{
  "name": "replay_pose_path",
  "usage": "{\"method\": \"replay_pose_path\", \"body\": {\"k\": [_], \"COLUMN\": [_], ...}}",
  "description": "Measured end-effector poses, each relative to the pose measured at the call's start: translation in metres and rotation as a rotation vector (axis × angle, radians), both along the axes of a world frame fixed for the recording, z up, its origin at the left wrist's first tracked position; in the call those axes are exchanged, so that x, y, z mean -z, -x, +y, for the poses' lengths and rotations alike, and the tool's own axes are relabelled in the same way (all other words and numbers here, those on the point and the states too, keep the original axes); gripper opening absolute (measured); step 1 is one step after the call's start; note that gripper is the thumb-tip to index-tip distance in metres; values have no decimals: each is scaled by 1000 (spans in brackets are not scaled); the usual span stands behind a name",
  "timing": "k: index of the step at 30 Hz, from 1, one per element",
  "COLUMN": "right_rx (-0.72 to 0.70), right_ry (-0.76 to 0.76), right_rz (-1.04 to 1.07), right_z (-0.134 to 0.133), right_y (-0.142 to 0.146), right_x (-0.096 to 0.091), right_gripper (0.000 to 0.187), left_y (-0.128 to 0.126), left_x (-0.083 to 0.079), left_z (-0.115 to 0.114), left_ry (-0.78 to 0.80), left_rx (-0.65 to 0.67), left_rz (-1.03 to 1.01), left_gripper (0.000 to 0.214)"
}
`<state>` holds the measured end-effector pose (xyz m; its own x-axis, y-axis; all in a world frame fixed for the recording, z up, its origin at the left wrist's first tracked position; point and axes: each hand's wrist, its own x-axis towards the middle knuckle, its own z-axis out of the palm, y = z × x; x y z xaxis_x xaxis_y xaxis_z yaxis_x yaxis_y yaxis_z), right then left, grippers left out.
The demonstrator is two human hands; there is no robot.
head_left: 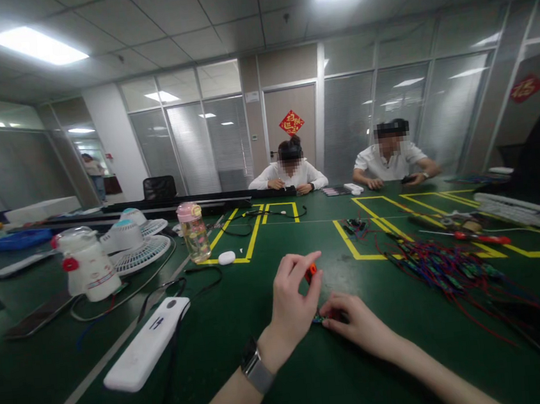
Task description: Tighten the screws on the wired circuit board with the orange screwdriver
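Over the green table [249, 371], my left hand [290, 293] is raised, with a watch on its wrist. Its thumb and fingers are closed around a small orange-red piece with dark parts [311, 272], whose kind does not show. Lower and to the right, my right hand [357, 322] rests by the tabletop. Between its thumb and fingertips it pinches the edge of a small green circuit board [317, 318]. The fingers partly cover this board. To the right lies a tangled heap of small boards with red and blue wires [443, 264].
At left stand a white jug-like bottle [91, 266], a fan [143, 254] and a pink-lidded bottle [194, 232]. A long white device [147, 346] lies nearer. Right are a red-handled screwdriver [483, 237] and a keyboard [526, 210]. Two people [291, 174] sit opposite.
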<state>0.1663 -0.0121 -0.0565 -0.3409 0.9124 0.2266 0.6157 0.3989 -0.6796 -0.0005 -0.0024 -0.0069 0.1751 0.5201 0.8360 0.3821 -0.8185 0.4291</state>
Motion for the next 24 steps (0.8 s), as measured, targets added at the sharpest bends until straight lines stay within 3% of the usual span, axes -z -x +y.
{"method": "replay_pose_path", "body": {"k": [4,11,17,24], "right_rx": [-3,-11,-5,3], "right_ry": [-3,-7,-13,-9], "right_rz": [16,14,9,14], "right_z": [1,-1,-1,-1], "right_y": [0,0,0,1], "right_x": [1,-2,-1,0], "right_gripper": [10,10,9,10], "left_y": [-1,0,-1,-1], "left_x": [-1,-1,-2,1], "left_z": [-1,-3,-4,-2], "left_ry": [-5,0,27,-3], "left_rx": [66,22,96,15], "left_rz": [4,-6,2,-8], "left_gripper": [38,29,38,27]}}
